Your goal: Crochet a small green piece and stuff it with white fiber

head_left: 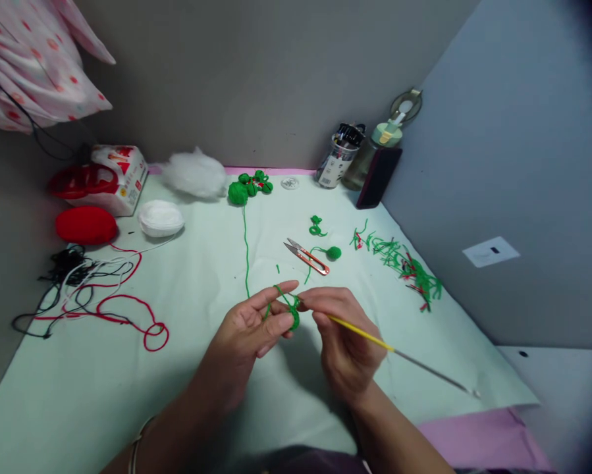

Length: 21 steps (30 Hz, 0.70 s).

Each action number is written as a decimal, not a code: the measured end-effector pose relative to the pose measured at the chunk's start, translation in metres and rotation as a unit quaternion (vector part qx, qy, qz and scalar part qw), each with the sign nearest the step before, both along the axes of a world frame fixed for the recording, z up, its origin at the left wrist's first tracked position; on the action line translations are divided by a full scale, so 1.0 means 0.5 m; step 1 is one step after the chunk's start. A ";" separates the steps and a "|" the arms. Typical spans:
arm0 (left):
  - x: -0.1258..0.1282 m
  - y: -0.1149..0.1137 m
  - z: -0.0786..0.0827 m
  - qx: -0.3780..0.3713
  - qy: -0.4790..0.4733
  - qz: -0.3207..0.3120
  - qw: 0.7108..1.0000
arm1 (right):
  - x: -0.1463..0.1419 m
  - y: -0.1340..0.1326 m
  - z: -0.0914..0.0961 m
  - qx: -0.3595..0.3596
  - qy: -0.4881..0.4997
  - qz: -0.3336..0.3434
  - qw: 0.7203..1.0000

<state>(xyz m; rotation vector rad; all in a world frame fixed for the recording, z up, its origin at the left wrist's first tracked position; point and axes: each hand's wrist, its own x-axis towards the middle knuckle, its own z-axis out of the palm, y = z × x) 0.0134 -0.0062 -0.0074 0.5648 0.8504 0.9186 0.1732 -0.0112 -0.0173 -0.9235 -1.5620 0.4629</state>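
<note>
A small green crochet piece (294, 318) is pinched between the thumb and fingers of my left hand (256, 324), and green yarn loops over its raised index finger. My right hand (348, 336) grips a crochet hook (362, 332) with a yellow handle and a long metal shaft that slants down to the right. The hook's working tip is at the crochet piece, mostly hidden by my fingers. From my left hand the yarn strand (247, 253) runs up to a green yarn ball (238, 193). Just beyond my hands lie orange thread snips (309, 257), blades apart.
A small green crocheted ball (334, 253) and a curled green piece (316, 226) lie past the snips. Yarn scraps (404, 260) spread at right. Red yarn (86, 225), white yarn (161, 218) and tangled strands sit left. Stuffing (195, 174), a bottle (367, 158) and a phone (379, 178) stand behind.
</note>
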 end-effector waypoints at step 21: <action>0.001 0.005 0.003 -0.002 0.001 0.046 0.999 | -0.004 0.008 0.004 -0.101 0.160 0.034 0.981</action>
